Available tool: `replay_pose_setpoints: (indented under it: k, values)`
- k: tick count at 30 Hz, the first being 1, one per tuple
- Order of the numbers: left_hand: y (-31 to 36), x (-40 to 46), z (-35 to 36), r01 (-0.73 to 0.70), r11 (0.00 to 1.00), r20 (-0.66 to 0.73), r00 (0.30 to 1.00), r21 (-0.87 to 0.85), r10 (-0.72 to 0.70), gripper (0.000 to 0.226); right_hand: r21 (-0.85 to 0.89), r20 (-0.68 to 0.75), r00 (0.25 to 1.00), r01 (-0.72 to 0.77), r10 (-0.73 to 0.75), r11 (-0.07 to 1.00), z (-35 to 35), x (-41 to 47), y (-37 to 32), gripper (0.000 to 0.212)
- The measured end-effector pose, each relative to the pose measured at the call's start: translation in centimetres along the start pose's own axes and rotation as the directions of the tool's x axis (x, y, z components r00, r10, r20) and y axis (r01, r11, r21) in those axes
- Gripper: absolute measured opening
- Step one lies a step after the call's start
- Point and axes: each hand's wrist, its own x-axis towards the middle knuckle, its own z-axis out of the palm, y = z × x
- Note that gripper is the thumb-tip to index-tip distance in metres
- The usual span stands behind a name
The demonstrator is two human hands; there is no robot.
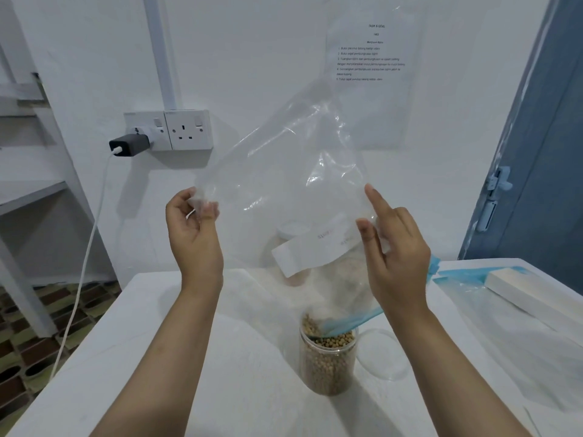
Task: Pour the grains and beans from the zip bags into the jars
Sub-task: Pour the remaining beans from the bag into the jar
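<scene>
In the head view, the person held a large clear zip bag (293, 171) upside down above the white table (220, 357). The left hand (192, 225) pinched one upper corner of the bag between the thumb and the curled fingers. The right hand (394, 244) gripped the opposite edge of the bag with the thumb and the bent fingers, while its index finger pointed straight up along the plastic. The bag looked almost empty, and a white label (312, 250) was stuck on its side, with the print turned over.

The blue zip mouth (344, 323) of the bag hung down and reached into the open clear jar (328, 364), which stood upright on the table between the two forearms. The jar was filled with pale beans (325, 342) nearly up to its rim. A clear round lid (383, 354) lay flat on the table just beside the jar, on its right side. Behind the bag stood a second jar (293, 234), seen only dimly through the plastic, so I could not tell its contents.

At the right part of the table lay another clear bag with a blue zip (467, 275) and a white flat box (520, 294).
</scene>
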Motion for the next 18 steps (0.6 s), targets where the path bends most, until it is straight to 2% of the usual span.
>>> replay_pose_setpoints:
  k: [3,9,18]
  values:
    - [0.06,-0.05,-0.05,0.008,1.0,-0.003,1.0,0.028,-0.008,0.035,0.009,0.004,1.0,0.008,-0.009,1.0,0.01,-0.07,-0.19,0.04]
    - [-0.17,-0.52,0.14,-0.005,0.996,0.086,0.996,0.088,-0.002,0.064,0.024,0.0,1.0,0.001,-0.001,1.0,-0.21,-0.25,-0.32,0.042]
    - [0.29,-0.78,0.37,-0.031,0.994,0.122,0.992,0.108,0.018,0.069,0.023,-0.022,0.999,-0.028,0.028,0.999,-0.49,-0.26,-0.17,0.039]
